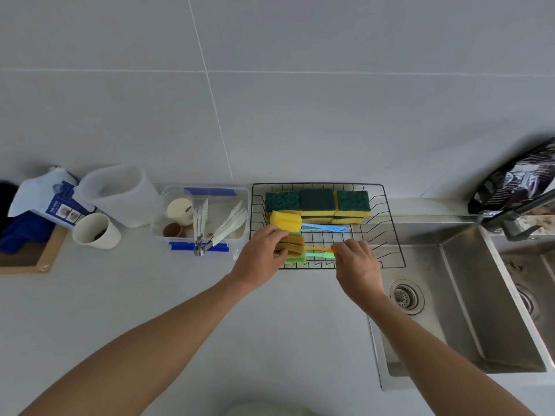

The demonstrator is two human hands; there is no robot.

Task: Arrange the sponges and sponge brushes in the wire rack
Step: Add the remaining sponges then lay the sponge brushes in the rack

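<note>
While the clear plastic tub (162, 211) sits left on the grey table (180, 295), left hand (260, 259) grip clamps the tan sponge brush (292, 244) in the black wire rack (387, 205); right hand (357, 270) grip pinches its orange handle. Green-yellow sponges (318, 205) line the rack's back.

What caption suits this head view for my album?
Both hands, left and right, settle an orange-handled sponge brush into the wire rack.

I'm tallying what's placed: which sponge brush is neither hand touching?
The yellow-headed sponge brush with the blue handle, lying free behind the hands; the tan and green ones are being handled.
</note>
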